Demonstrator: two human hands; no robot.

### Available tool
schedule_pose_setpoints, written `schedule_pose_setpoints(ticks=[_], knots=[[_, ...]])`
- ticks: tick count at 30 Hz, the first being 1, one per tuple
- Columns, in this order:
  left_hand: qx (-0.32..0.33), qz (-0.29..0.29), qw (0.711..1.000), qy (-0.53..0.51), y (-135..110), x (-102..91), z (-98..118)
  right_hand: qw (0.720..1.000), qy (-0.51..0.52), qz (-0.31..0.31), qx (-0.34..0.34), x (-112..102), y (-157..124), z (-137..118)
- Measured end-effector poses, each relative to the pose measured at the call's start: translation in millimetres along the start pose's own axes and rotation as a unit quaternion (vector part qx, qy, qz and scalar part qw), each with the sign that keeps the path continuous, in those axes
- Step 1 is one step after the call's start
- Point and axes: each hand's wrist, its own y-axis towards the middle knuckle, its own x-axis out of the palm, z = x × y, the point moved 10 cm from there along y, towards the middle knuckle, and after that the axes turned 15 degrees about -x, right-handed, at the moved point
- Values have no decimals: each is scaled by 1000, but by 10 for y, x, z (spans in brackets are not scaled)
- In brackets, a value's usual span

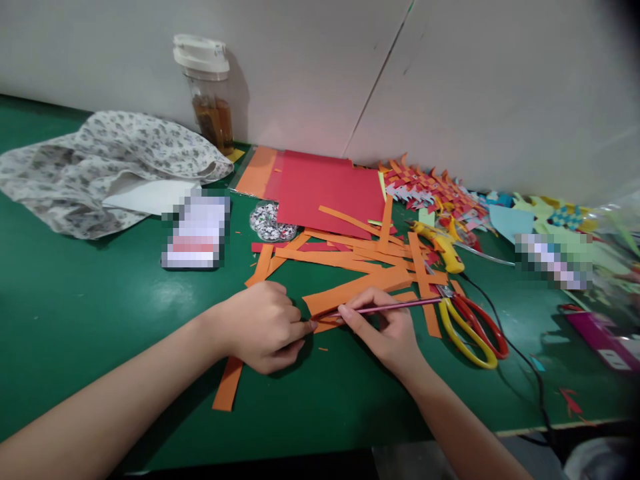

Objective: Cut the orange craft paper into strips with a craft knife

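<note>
My right hand [387, 327] is closed around a slim pink pencil [400, 306], whose tip end reaches left over an orange paper strip [357, 291]. That strip looks folded, with a lower layer showing under the pencil. At the strip's left end, my left hand [265, 327] is curled with its fingertips pressed on the paper. Another orange strip [229, 385] sticks out from beneath my left wrist. Just right of my right hand lie scissors [473, 330] with one yellow and one red handle, their blades partly under paper strips.
Behind the strips lie red paper sheets [327, 190] and a bag of googly eyes [273, 221]. A yellow glue gun [440, 245] trails a black cord at right. Back left are a phone [197, 233], a patterned cloth [125, 150] and a lidded bottle [210, 100] against the wall.
</note>
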Motion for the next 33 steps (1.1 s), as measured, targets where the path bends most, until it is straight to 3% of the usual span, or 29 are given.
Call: schedule_pose_setpoints(ticks=[15, 21, 27, 33], knots=[[6, 9, 1000, -8, -5, -12, 17, 1000, 12, -18, -6, 42, 8, -1], [4, 6, 1000, -10, 2, 8, 16, 1000, 0, 6, -10, -19, 22, -10], [3, 10, 1000, -16, 12, -12, 22, 999, 17, -27, -7, 60, 3, -4], [4, 10, 1000, -13, 13, -8, 18, 1000, -3, 5, -4, -21, 13, -5]])
